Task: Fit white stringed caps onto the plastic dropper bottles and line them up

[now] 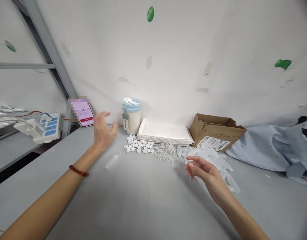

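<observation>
My left hand (103, 131) is raised at the left of the table, fingers apart and nothing in them, close to a propped-up phone (83, 112). Below it to the right lies a small clear plastic tube (111, 162) with a thin string at its end. My right hand (202, 169) hovers with loosely curled, parted fingers and holds nothing visible. Behind and partly under that hand spreads a heap of clear plastic pieces (227, 166). A tangle of white cords (165, 151) lies left of it, beside a pile of small white caps (138, 145).
A cream cup with a blue lid (132, 116), a stack of white padded envelopes (165, 132) and an open cardboard box (218, 131) line the wall. Light blue cloth (263, 146) lies at the right. A power strip (47, 128) is beyond the left edge.
</observation>
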`<act>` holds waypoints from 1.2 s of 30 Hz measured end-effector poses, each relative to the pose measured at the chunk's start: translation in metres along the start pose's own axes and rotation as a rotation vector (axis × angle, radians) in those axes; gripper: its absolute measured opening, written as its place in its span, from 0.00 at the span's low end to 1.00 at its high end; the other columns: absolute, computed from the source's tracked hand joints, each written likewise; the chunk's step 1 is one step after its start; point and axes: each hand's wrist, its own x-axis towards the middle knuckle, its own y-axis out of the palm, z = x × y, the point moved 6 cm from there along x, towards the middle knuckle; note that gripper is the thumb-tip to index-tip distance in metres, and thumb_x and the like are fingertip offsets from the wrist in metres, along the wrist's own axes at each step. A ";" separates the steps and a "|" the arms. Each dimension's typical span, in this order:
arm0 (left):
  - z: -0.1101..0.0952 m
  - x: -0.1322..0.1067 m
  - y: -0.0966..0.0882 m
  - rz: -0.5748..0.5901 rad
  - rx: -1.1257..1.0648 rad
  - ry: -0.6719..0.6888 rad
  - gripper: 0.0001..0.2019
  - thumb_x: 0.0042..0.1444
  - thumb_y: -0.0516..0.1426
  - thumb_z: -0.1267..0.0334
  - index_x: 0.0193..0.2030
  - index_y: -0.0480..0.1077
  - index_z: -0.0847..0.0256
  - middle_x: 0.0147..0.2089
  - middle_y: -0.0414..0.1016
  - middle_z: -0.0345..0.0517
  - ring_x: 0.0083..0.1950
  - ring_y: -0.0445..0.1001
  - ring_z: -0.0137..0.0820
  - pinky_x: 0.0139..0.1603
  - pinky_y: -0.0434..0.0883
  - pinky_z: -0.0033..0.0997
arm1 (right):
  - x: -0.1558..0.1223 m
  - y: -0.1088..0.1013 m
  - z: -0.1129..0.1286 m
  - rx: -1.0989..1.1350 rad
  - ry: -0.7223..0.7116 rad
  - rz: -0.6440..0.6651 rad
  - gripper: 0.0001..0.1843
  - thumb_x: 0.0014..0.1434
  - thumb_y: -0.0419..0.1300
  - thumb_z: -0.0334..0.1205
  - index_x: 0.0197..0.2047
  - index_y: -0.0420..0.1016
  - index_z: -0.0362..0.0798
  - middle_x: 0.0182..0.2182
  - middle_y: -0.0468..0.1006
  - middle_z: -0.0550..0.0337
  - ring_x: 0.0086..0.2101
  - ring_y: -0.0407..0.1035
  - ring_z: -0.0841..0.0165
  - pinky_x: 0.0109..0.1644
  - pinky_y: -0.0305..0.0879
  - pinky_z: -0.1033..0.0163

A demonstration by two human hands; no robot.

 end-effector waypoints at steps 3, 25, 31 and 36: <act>-0.060 -0.036 0.020 0.447 -0.076 0.385 0.09 0.62 0.48 0.65 0.43 0.67 0.62 0.43 0.72 0.52 0.48 0.67 0.41 0.50 0.67 0.42 | 0.005 -0.013 0.002 -0.187 -0.071 -0.094 0.21 0.56 0.59 0.52 0.46 0.70 0.46 0.30 0.77 0.55 0.29 0.68 0.66 0.34 0.64 0.60; -0.135 -0.084 0.069 0.661 -0.089 0.496 0.12 0.60 0.50 0.66 0.41 0.75 0.62 0.40 0.69 0.54 0.46 0.62 0.45 0.46 0.66 0.47 | 0.001 -0.004 0.003 -1.114 -0.279 -0.127 0.11 0.59 0.56 0.32 0.46 0.72 0.47 0.42 0.78 0.51 0.40 0.72 0.60 0.35 0.66 0.60; -0.137 -0.073 0.080 0.684 -0.219 0.387 0.11 0.57 0.52 0.63 0.32 0.75 0.60 0.35 0.72 0.51 0.43 0.64 0.43 0.46 0.67 0.46 | -0.001 0.002 -0.001 -1.209 -0.235 -0.124 0.10 0.59 0.58 0.32 0.45 0.72 0.46 0.41 0.78 0.49 0.44 0.71 0.56 0.34 0.66 0.60; -0.137 -0.066 0.050 0.674 -0.370 0.173 0.14 0.61 0.51 0.54 0.37 0.75 0.57 0.39 0.77 0.46 0.42 0.71 0.38 0.39 0.70 0.36 | 0.000 0.008 -0.006 -1.303 -0.269 -0.120 0.06 0.60 0.58 0.34 0.42 0.72 0.47 0.39 0.79 0.49 0.43 0.70 0.55 0.31 0.64 0.61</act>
